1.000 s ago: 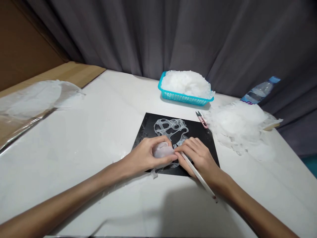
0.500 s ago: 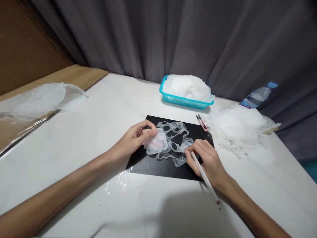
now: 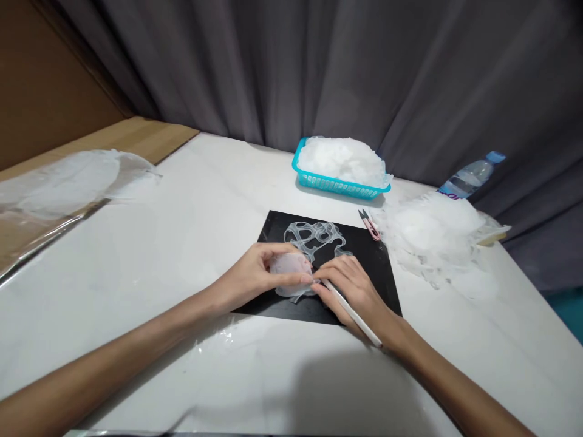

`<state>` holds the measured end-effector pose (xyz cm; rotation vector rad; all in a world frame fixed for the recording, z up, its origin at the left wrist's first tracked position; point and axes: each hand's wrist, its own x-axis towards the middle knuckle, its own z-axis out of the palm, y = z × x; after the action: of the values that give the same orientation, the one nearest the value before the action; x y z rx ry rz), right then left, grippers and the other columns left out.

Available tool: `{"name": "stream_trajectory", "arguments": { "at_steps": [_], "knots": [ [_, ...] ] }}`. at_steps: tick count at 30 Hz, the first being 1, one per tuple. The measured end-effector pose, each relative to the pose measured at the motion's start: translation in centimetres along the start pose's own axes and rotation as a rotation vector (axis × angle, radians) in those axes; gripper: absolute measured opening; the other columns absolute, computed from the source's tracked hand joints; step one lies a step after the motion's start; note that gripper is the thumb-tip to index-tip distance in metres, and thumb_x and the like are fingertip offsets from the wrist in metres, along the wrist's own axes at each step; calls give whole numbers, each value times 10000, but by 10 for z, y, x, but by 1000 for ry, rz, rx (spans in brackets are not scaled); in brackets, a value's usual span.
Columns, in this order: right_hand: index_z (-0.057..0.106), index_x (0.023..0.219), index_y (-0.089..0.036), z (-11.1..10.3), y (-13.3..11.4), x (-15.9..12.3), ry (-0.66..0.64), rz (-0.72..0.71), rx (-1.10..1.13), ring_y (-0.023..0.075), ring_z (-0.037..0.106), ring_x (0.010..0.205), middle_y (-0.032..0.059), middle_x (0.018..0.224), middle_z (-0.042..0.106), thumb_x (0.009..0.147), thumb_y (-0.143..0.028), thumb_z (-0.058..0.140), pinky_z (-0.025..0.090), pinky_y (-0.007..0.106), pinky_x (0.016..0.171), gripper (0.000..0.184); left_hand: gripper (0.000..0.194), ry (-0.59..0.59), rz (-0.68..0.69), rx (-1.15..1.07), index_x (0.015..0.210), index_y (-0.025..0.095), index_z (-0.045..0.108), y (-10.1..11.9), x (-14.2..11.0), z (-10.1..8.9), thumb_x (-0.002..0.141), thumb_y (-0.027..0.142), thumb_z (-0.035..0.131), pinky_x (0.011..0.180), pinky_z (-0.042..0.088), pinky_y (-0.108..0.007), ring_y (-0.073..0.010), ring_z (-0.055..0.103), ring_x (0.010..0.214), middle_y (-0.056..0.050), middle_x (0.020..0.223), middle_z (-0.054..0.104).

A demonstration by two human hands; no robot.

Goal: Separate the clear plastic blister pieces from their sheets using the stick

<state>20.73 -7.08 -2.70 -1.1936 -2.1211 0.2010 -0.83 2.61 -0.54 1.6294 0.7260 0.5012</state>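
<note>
A black mat (image 3: 373,267) lies on the white table (image 3: 191,218). On it sits a translucent plastic sheet with cut-out holes (image 3: 316,235). My left hand (image 3: 257,273) grips a rounded translucent plastic piece (image 3: 288,267) at the sheet's near edge. My right hand (image 3: 350,285) holds a thin white stick tool (image 3: 353,314) like a pen, its tip touching the plastic piece beside my left fingers.
A turquoise basket (image 3: 339,182) heaped with white plastic pieces stands at the back. A loose heap of the same pieces (image 3: 432,233) lies at the right, pink thread snips (image 3: 370,223) beside it. A water bottle (image 3: 467,177) lies behind. Clear plastic film (image 3: 68,182) covers cardboard at the left.
My left hand drew the plastic piece back toward me and my right hand closed in on it with the tool. The holed sheet settled flat on the mat.
</note>
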Motion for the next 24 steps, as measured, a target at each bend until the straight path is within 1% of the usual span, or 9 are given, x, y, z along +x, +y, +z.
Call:
{"name": "stream_trajectory", "arguments": {
  "at_steps": [5,9,11,13,16,18,19,21,24],
  "knots": [
    [637,1041,-197,2,1,-3,25,-39,9,191,615,868,49,942,699,1037,-172,574,457,369,848,68,311,-77,39,265,902,170,744,8,-3,-4,914,481,731,634,424,-241,-153,583,718,-7,792,692],
    [638,1025,-201,0,2,-4,18,-87,-25,194,616,856,51,933,706,1023,-146,559,468,375,840,97,282,-170,76,305,934,188,726,8,-5,0,954,465,680,629,407,-228,-139,559,704,4,803,683],
    [636,1006,-197,0,1,-4,22,-113,-64,195,613,842,54,912,702,1012,-125,549,474,373,825,114,278,-157,53,298,905,183,703,6,-5,0,957,454,673,576,368,-221,-123,517,646,16,737,637],
    [627,969,-198,-2,-1,-5,52,-126,-96,196,603,805,52,870,686,993,-107,551,472,368,784,121,273,-25,9,241,900,178,666,2,-2,-6,957,445,662,535,350,-219,-118,505,605,24,697,606],
    [608,936,-202,-7,-5,-7,130,-120,-98,195,587,762,46,817,653,954,-85,585,464,360,727,121,250,330,-39,109,923,177,615,-3,6,-30,941,419,676,540,403,-219,-127,558,605,31,698,617],
    [611,956,-202,-12,-5,-9,184,-102,-94,197,595,777,48,824,649,943,-74,604,477,356,730,128,241,446,-18,30,937,176,611,-3,10,-48,935,402,696,586,441,-218,-123,587,634,37,728,629],
    [616,975,-201,-14,-4,-10,213,-70,-93,196,604,789,50,841,654,950,-74,605,487,353,739,130,243,433,-7,-14,947,176,616,-2,12,-54,930,399,710,598,450,-220,-122,594,643,35,740,638],
    [629,997,-208,-21,2,-10,278,58,-84,191,623,810,49,876,660,980,-102,593,503,346,757,114,259,328,-2,-71,956,176,628,1,12,-57,917,407,737,597,452,-228,-123,593,637,23,738,655],
    [647,948,-223,-31,17,-8,400,296,-77,196,634,807,34,867,650,1016,-202,586,510,346,758,93,265,111,-12,-103,949,181,628,4,9,-42,925,422,737,606,456,-251,-136,595,627,11,700,657]
  ]
}}
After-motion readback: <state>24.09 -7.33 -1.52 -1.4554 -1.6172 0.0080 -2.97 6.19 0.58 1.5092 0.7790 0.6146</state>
